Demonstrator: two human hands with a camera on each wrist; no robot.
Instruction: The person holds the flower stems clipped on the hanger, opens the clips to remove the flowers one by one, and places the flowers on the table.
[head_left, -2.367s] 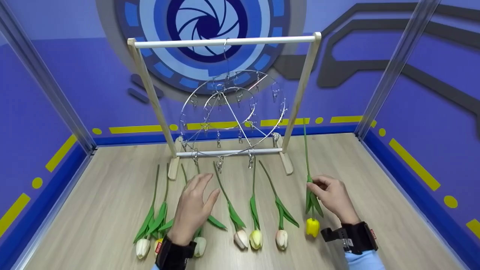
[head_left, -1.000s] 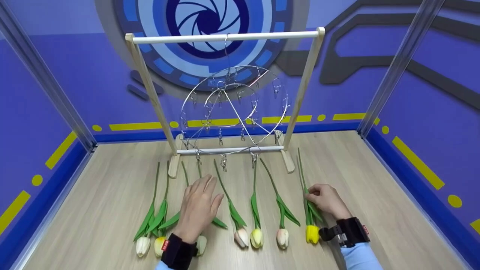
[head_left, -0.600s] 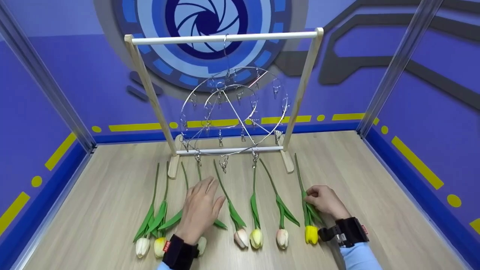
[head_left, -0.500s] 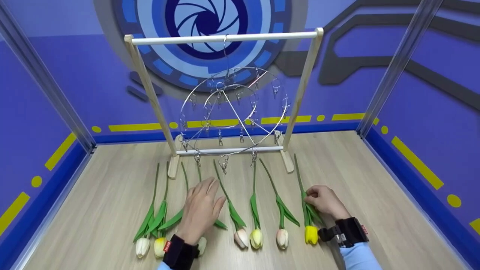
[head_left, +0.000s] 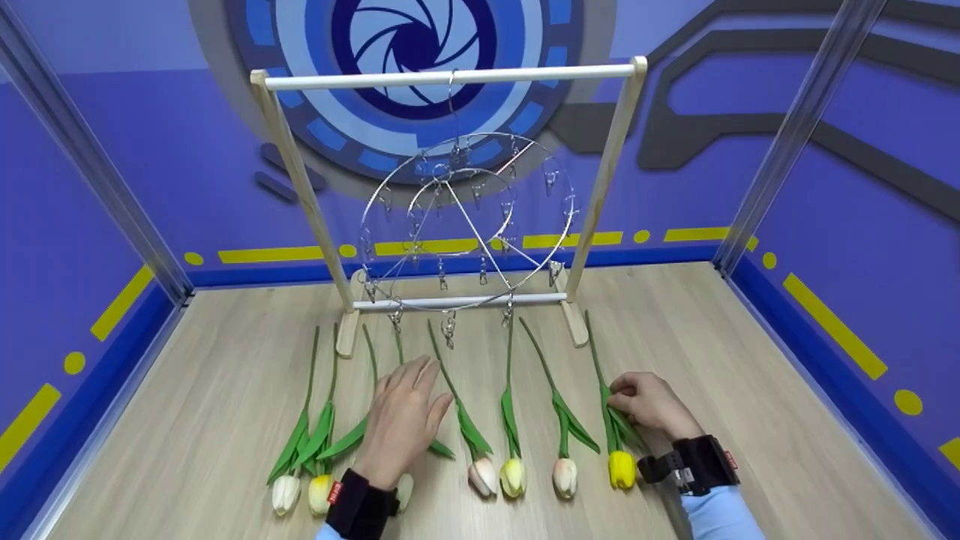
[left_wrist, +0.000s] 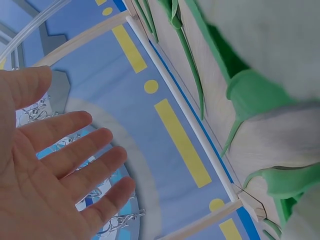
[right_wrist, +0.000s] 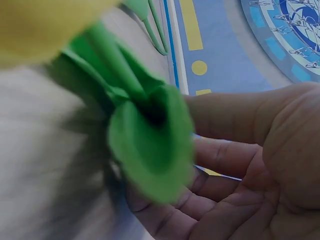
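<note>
My right hand (head_left: pixel 651 403) pinches a yellow tulip (head_left: pixel 622 470) by its green stem and leaves, at the right end of a row of tulips. In the right wrist view the thumb and fingers meet behind a broad green leaf (right_wrist: pixel 150 145), which hides the fingertips. The tulip's stem points toward the rack, its bloom toward me. My left hand (head_left: pixel 405 420) hovers with fingers extended over the left part of the row, covering parts of two tulips. In the left wrist view the palm (left_wrist: pixel 50 180) is bare and holds nothing.
A wooden rack (head_left: pixel 615 150) with white bars stands at the back, a round metal clip hanger (head_left: pixel 472 232) hanging from it. More tulips lie side by side, among them a white one (head_left: pixel 286 495), a pale yellow one (head_left: pixel 513 478) and a pinkish one (head_left: pixel 565 478). Blue walls enclose the table.
My right hand has lowered the yellow tulip toward the table; its stem end has swung down and left, beside the row. My left hand has shifted slightly right, still spread.
</note>
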